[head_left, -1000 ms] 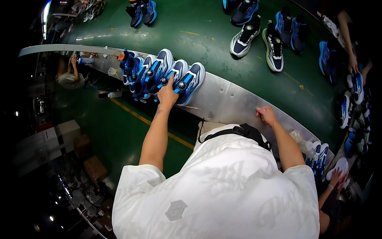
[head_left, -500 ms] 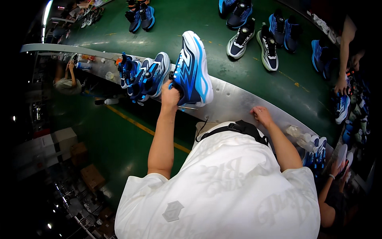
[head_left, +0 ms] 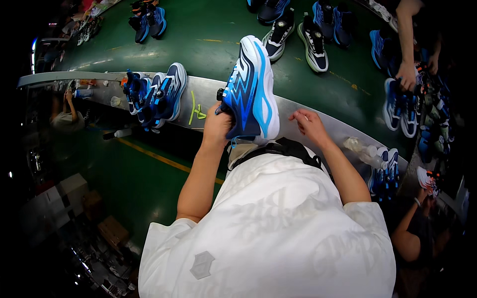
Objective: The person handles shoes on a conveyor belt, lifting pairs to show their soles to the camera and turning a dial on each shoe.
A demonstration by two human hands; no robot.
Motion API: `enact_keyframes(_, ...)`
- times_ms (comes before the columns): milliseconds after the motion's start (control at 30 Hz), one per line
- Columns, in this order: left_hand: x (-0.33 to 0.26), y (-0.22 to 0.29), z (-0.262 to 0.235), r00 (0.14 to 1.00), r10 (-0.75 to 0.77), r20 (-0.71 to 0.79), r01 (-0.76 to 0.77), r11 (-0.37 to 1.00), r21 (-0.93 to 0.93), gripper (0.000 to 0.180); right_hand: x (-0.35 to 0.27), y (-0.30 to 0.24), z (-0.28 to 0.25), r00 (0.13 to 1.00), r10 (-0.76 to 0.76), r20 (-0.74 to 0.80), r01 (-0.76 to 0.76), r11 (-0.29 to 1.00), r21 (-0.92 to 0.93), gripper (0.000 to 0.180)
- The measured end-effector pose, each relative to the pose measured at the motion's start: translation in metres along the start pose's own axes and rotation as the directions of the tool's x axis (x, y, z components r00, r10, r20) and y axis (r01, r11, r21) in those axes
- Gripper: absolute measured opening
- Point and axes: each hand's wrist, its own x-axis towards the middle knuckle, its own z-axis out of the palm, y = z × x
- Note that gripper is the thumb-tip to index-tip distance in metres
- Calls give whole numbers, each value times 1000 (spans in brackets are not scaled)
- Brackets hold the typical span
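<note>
A blue and navy running shoe with a white and light-blue sole stands toe up in my left hand. The fingers wrap around its ankle opening and are partly hidden behind it. A light-blue loop hangs by the heel. My right hand hovers over the metal ledge, to the right of the shoe and apart from it. Its fingers are curled in; whether they pinch something small cannot be seen. Several similar blue shoes line the ledge to my left.
Beyond the ledge, the green surface carries black-and-white shoes and blue ones. A clear plastic bottle and more shoes sit to my right. At far right a co-worker's hand holds shoes; another person's hand holds an orange-and-white shoe.
The view has swung rightward. My left hand has carried the shoe right, closer to my right hand and in to my waist, uncovering a yellow-green mark on the ledge.
</note>
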Motion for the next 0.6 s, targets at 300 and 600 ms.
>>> enact_keyframes(300, 8, -6, -3, 999, 4, 45, -9, 993, 119, 21, -21, -31, 5, 996, -86, -5, 86, 996, -5, 28)
enact_keyframes(600, 12, -5, 5, 999, -29, 31, 26, 994, 111, 28, -34, -72, 9, 974, -224, -31, 214, 956, -199, 28)
